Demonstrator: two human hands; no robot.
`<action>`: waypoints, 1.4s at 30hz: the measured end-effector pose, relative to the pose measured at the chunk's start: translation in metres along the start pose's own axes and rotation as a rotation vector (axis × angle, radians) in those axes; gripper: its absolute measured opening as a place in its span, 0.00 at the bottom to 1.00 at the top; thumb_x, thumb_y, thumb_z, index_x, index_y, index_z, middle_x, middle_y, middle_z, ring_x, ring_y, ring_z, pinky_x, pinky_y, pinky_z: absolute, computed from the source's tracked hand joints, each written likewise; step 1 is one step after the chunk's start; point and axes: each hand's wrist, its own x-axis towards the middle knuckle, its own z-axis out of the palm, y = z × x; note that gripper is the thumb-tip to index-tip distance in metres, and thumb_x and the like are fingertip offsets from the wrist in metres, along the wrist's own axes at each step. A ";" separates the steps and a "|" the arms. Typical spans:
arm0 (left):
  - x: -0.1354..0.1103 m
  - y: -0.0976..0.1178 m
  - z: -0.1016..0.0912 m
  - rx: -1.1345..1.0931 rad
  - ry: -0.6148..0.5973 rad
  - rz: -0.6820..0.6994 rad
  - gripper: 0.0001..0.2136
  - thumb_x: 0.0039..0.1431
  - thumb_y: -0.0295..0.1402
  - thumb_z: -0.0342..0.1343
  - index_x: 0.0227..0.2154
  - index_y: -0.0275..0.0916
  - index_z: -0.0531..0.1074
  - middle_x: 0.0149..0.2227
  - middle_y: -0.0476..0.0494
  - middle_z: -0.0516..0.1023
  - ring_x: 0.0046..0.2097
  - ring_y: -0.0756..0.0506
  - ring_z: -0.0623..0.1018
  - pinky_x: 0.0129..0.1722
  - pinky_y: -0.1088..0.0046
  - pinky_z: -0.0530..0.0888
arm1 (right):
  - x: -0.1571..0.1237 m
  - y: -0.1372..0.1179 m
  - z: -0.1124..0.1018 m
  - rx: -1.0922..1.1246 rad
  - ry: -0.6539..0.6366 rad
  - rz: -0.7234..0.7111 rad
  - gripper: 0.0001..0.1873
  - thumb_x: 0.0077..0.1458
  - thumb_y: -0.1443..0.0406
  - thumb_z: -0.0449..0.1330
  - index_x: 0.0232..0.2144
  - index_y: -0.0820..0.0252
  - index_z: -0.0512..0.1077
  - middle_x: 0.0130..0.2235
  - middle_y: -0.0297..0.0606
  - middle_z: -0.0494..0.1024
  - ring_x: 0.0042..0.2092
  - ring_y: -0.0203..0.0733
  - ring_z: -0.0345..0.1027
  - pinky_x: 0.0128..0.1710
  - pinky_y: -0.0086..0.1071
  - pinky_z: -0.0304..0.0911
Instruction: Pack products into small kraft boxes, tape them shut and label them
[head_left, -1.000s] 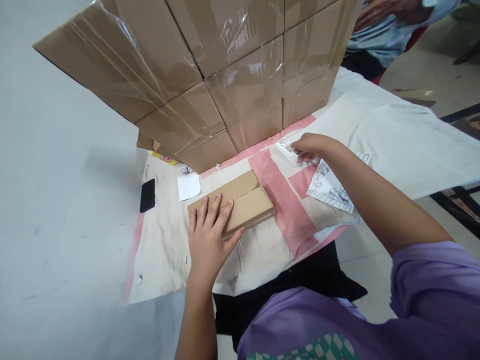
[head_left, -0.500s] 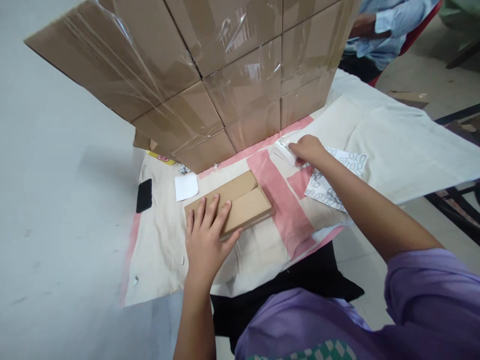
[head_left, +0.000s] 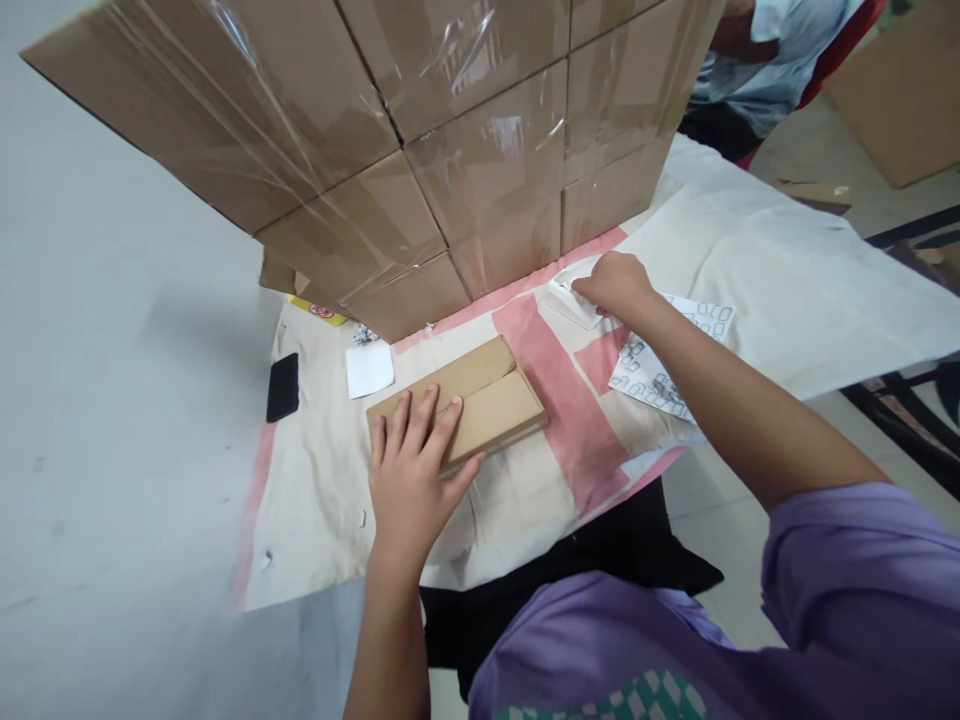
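Note:
A flat brown cardboard box (head_left: 491,400) lies at a slant on the cloth-covered table. My left hand (head_left: 412,465) rests on its near left part, fingers spread and palm down. Over to the right, the fingers of my right hand (head_left: 615,285) are closed at the edge of a small white piece of paper (head_left: 574,302). The fingertips are partly hidden there. Under my right forearm lies a white sheet printed with small box outlines (head_left: 671,365), partly covered by the arm.
A tall stack of taped cartons (head_left: 487,160) rises at the back. To the left lie a black phone (head_left: 283,388), a white square of paper (head_left: 370,370) and a yellow packet (head_left: 319,311). Another person's sleeve (head_left: 795,40) shows at top right. The table's near edge borders my lap.
My right hand has shifted slightly at the white paper, its fingers now turned more downward. The left hand stays on the box. The whole view has moved a little.

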 end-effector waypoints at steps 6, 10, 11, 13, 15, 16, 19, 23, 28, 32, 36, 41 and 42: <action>0.000 0.000 0.000 0.008 0.006 0.002 0.28 0.63 0.46 0.59 0.64 0.46 0.66 0.69 0.41 0.66 0.69 0.29 0.64 0.66 0.46 0.60 | -0.010 0.015 0.003 0.178 0.050 0.059 0.14 0.50 0.65 0.63 0.17 0.57 0.66 0.18 0.39 0.69 0.31 0.49 0.73 0.40 0.42 0.72; -0.001 0.000 0.001 0.005 0.018 0.004 0.28 0.63 0.46 0.59 0.64 0.46 0.66 0.69 0.41 0.66 0.69 0.29 0.65 0.66 0.45 0.60 | -0.017 0.033 0.009 0.599 0.004 0.133 0.14 0.46 0.70 0.65 0.17 0.58 0.64 0.22 0.38 0.74 0.28 0.42 0.72 0.32 0.35 0.74; -0.001 0.001 0.001 0.003 0.019 0.004 0.28 0.63 0.46 0.59 0.64 0.46 0.66 0.68 0.41 0.66 0.69 0.29 0.65 0.66 0.45 0.60 | -0.019 0.036 0.010 0.683 0.000 0.142 0.15 0.45 0.71 0.65 0.17 0.57 0.62 0.22 0.38 0.73 0.28 0.41 0.72 0.31 0.34 0.74; 0.000 0.001 0.001 0.001 0.015 -0.001 0.29 0.63 0.46 0.60 0.65 0.46 0.66 0.68 0.41 0.66 0.69 0.29 0.65 0.67 0.45 0.60 | -0.022 0.040 0.011 0.782 0.006 0.139 0.19 0.44 0.72 0.66 0.17 0.55 0.58 0.20 0.35 0.71 0.28 0.41 0.73 0.30 0.32 0.74; 0.000 0.001 0.001 0.004 0.014 -0.005 0.29 0.63 0.46 0.60 0.65 0.47 0.66 0.68 0.41 0.66 0.69 0.29 0.64 0.67 0.45 0.60 | -0.024 0.041 0.011 0.779 0.018 0.120 0.24 0.44 0.73 0.67 0.16 0.54 0.54 0.17 0.32 0.66 0.28 0.41 0.73 0.29 0.31 0.74; 0.000 0.001 0.001 0.007 0.015 -0.006 0.29 0.63 0.46 0.60 0.65 0.47 0.66 0.68 0.41 0.66 0.69 0.29 0.65 0.67 0.45 0.60 | -0.025 0.041 0.011 0.748 0.018 0.117 0.25 0.44 0.73 0.67 0.16 0.53 0.53 0.16 0.31 0.64 0.27 0.41 0.73 0.27 0.31 0.74; 0.000 0.002 0.000 0.013 0.022 0.001 0.28 0.63 0.46 0.59 0.64 0.46 0.66 0.68 0.41 0.67 0.69 0.30 0.65 0.66 0.46 0.61 | -0.027 0.035 0.007 0.659 -0.018 0.176 0.23 0.45 0.73 0.67 0.16 0.54 0.56 0.16 0.31 0.65 0.24 0.43 0.73 0.22 0.32 0.71; 0.000 0.001 0.000 0.020 0.022 0.007 0.27 0.63 0.46 0.59 0.64 0.46 0.67 0.68 0.41 0.67 0.69 0.29 0.65 0.66 0.46 0.62 | -0.029 0.028 0.004 0.704 -0.059 0.279 0.14 0.45 0.73 0.67 0.19 0.58 0.66 0.19 0.35 0.71 0.23 0.43 0.72 0.19 0.32 0.69; 0.001 0.001 0.000 0.015 0.019 0.005 0.28 0.63 0.46 0.60 0.64 0.45 0.66 0.68 0.41 0.66 0.69 0.30 0.65 0.66 0.46 0.62 | -0.036 0.027 0.008 0.793 -0.027 0.277 0.17 0.48 0.73 0.68 0.18 0.59 0.64 0.19 0.34 0.70 0.23 0.37 0.70 0.19 0.26 0.68; 0.001 0.001 0.000 0.004 0.016 -0.002 0.29 0.63 0.46 0.60 0.65 0.46 0.66 0.68 0.42 0.66 0.69 0.30 0.65 0.67 0.46 0.60 | -0.038 0.027 0.006 0.816 -0.035 0.315 0.18 0.48 0.73 0.68 0.19 0.58 0.62 0.21 0.36 0.72 0.23 0.38 0.72 0.19 0.27 0.67; 0.000 0.001 0.001 -0.005 0.023 -0.006 0.30 0.62 0.46 0.60 0.66 0.48 0.65 0.68 0.42 0.67 0.69 0.30 0.64 0.68 0.47 0.59 | -0.031 0.026 0.001 0.800 -0.072 0.355 0.17 0.46 0.72 0.71 0.21 0.59 0.65 0.22 0.37 0.75 0.22 0.40 0.72 0.20 0.32 0.71; 0.000 0.001 0.002 -0.011 0.023 -0.010 0.29 0.63 0.46 0.60 0.65 0.48 0.65 0.68 0.42 0.66 0.69 0.30 0.65 0.68 0.47 0.59 | -0.027 0.028 0.003 0.800 -0.068 0.320 0.19 0.45 0.72 0.71 0.18 0.59 0.63 0.21 0.36 0.74 0.23 0.38 0.72 0.20 0.28 0.68; 0.000 0.001 0.002 -0.011 0.021 -0.012 0.29 0.63 0.46 0.60 0.65 0.48 0.65 0.69 0.42 0.66 0.69 0.30 0.65 0.68 0.47 0.59 | -0.028 0.029 0.005 0.810 -0.051 0.311 0.20 0.46 0.73 0.70 0.17 0.58 0.62 0.21 0.35 0.73 0.23 0.38 0.72 0.19 0.27 0.67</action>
